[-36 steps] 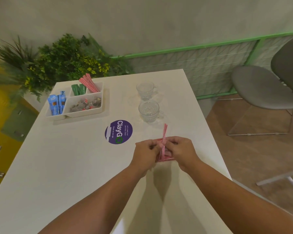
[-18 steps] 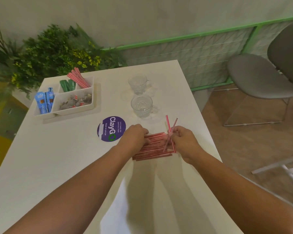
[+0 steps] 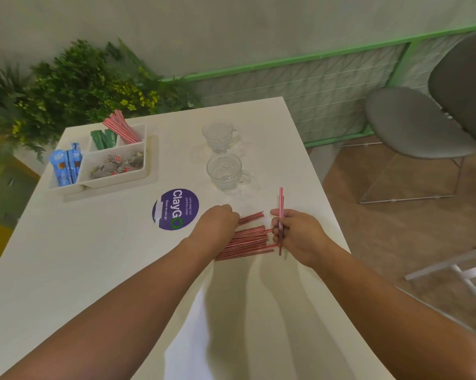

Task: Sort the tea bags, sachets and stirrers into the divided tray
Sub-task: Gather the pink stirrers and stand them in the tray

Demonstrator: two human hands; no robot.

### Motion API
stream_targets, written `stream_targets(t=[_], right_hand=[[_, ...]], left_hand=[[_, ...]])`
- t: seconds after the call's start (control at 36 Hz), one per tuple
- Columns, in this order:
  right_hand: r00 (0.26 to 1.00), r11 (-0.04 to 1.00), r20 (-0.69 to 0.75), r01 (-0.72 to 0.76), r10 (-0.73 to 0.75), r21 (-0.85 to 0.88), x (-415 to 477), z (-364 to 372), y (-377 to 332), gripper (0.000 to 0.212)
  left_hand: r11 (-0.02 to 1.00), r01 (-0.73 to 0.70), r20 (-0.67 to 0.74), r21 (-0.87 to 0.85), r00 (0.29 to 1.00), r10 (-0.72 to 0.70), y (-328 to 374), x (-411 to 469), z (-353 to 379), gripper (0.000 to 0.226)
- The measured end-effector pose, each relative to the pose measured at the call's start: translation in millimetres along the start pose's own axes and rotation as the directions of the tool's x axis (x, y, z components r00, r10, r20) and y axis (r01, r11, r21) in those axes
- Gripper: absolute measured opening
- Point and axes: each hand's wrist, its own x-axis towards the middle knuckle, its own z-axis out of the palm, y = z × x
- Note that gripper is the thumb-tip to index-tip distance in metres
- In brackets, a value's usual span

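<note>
The loose stirrers (image 3: 250, 241) lie piled on the table (image 3: 94, 270) between the hands. The left hand (image 3: 217, 223) curls over their left ends, its grip hidden. The right hand (image 3: 297, 234) pinches a couple of stirrers (image 3: 281, 204) crosswise. The table's right edge is near; the tray (image 3: 149, 163) sits well apart, far left.

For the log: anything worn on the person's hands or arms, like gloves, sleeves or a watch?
Nothing shows. The left hand and right hand are ungloved, and both forearms are uncovered down to the frame edge: no sleeve, watch or bracelet in view.
</note>
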Motion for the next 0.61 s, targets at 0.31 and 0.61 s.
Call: stream_targets(t=[0.31, 0.61], right_hand=[[0.998, 0.998, 0.027, 0.054, -0.055, 0.037, 3, 5, 5, 0.018], [0.974, 0.977, 0.083, 0.213, -0.212, 0.000, -6, 35, 8, 0.024]], left_hand=[[0.980, 0.091, -0.168, -0.175, 0.978, -0.121, 8, -6, -13, 0.017], [0.520, 0.094, -0.173, -0.849, 0.880, -0.442, 56, -23, -29, 0.014]])
